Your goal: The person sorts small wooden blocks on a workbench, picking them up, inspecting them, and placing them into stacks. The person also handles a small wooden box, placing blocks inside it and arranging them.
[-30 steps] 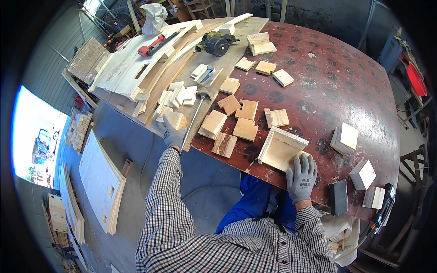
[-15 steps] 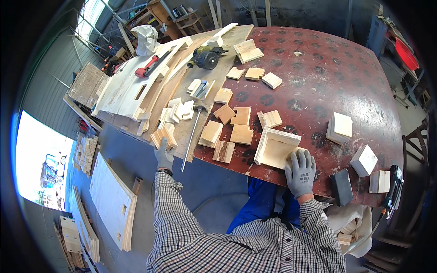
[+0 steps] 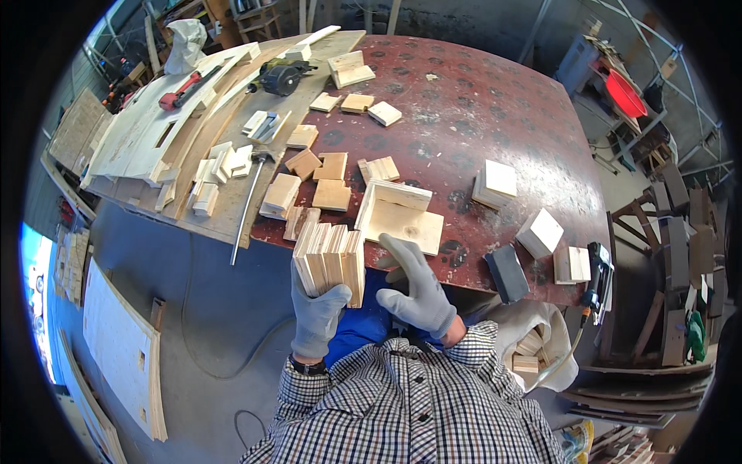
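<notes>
The step in hand looks like steadying a stack of thin wooden pieces between the two hands. The gloved left hand is closed round the stack's lower end, thumb across the near face; the right hand is open, fingers spread, just right of the stack and holding nothing (whether its fingertips brush the open wooden tray behind them, I cannot tell). The next move, I judge, calls for even pressure so no piece slips. The stack sits upright before the near edge of the red-brown table
</notes>
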The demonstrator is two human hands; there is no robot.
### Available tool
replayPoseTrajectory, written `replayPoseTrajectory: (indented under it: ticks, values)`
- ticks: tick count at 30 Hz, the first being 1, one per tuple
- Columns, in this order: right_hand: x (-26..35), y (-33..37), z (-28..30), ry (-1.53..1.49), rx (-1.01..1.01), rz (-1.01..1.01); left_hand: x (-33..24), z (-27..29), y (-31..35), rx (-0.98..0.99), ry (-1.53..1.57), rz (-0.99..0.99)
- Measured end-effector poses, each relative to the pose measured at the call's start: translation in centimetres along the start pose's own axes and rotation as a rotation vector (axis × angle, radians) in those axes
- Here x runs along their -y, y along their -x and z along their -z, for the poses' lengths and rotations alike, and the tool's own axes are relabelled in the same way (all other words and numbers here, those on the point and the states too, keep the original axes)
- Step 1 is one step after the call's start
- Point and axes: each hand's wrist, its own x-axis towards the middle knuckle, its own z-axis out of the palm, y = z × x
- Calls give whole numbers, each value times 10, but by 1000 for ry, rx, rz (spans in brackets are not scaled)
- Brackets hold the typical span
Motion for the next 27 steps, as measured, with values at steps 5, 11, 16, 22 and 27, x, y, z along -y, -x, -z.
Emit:
replayPoseTrajectory:
  ticks: [5, 11, 16, 22, 27]
  values:
    - [15, 18, -11, 118, -59, 71, 11, -21, 7, 48, -247, -165]
    - [20, 34, 10, -554, 23, -419, 9, 7, 16, 147, 115, 90]
    - [2, 30, 7, -809, -153, -360, 21, 32, 21, 284, 751, 126]
    - [-105, 6, 9, -340, -458, -648, 27, 62, 50, 197, 791, 160]
    - [-128, -39, -1, -277, -338, -608, 30, 70, 63, 140, 764, 192]
